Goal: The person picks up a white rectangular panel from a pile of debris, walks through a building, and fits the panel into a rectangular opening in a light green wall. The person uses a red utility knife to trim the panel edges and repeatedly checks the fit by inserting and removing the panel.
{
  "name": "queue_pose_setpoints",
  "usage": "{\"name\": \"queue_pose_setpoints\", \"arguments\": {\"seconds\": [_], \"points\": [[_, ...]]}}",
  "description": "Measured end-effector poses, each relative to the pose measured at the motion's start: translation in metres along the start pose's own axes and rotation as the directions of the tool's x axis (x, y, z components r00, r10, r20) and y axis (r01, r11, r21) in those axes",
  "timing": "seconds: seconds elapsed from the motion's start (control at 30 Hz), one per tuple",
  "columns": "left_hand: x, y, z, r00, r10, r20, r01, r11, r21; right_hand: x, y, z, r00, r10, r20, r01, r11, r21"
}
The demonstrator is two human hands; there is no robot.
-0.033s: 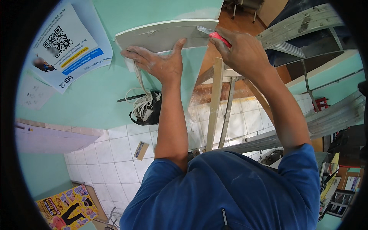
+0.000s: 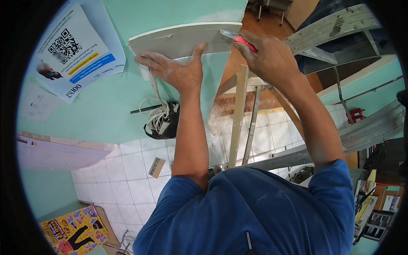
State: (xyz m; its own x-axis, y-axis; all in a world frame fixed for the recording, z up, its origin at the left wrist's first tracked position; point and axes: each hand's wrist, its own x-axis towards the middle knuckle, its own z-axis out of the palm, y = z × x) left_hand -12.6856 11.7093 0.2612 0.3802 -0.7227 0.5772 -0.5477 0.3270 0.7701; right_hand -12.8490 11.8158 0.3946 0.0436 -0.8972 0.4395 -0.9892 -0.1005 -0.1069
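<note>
A long grey strip of plasterboard [image 2: 178,37] with pale edges lies against the mint-green wall at the top. My left hand [image 2: 176,70] rests along its lower edge, fingers stretched to the left and thumb spread upward onto the grey face. Dust whitens those fingers. In my right hand [image 2: 270,55] is a utility knife with a pinkish-red handle [image 2: 245,43], gripped near the strip's right end. Its metal blade [image 2: 229,33] points left over the grey face; whether the tip cuts into it I cannot tell.
Below my left hand hangs a bundle of white cable [image 2: 158,120] in a black bag. A wooden post [image 2: 238,114] and a metal ladder [image 2: 331,27] stand to the right. White floor tiles [image 2: 131,170] show below, with a small cardboard piece [image 2: 157,167]. Posters [image 2: 72,51] cover the left wall.
The knife and my right hand have shifted very slightly to the right; my left hand stays in place.
</note>
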Motion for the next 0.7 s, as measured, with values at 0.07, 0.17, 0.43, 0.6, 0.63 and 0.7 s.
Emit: {"name": "queue_pose_setpoints", "arguments": {"seconds": [0.07, 0.17, 0.43, 0.6, 0.63, 0.7], "points": [[0.000, -0.001, 0.000, 1.000, 0.008, -0.001, -0.008, 1.000, 0.007, -0.002, 0.002, -0.003, 1.000, -0.006, 0.001, 0.006, 1.000, -0.009], [0.000, 0.000, 0.000, 1.000, -0.003, 0.000, 0.003, 1.000, 0.007, -0.007, 0.007, -0.005, 0.998, 0.060, 0.009, -0.059, 0.997, -0.058], [-0.002, 0.001, 0.002, 1.000, -0.015, -0.022, 0.015, 1.000, -0.020, -0.046, 0.048, -0.070, 0.927, 0.372, 0.052, -0.368, 0.926, -0.082], [0.000, 0.014, -0.007, 0.999, -0.052, 0.008, 0.053, 0.997, -0.064, -0.058, 0.017, -0.056, 0.958, 0.275, -0.075, -0.241, 0.922, 0.301], [0.001, 0.017, -0.011, 0.997, -0.070, 0.022, 0.072, 0.993, -0.097, -0.054, 0.015, -0.043, 0.957, 0.274, -0.093, -0.212, 0.882, 0.420], [0.001, 0.022, -0.016, 0.997, -0.075, 0.025, 0.077, 0.989, -0.126, -0.041, 0.016, -0.010, 0.892, 0.441, -0.105, -0.296, 0.742, 0.602]]}}
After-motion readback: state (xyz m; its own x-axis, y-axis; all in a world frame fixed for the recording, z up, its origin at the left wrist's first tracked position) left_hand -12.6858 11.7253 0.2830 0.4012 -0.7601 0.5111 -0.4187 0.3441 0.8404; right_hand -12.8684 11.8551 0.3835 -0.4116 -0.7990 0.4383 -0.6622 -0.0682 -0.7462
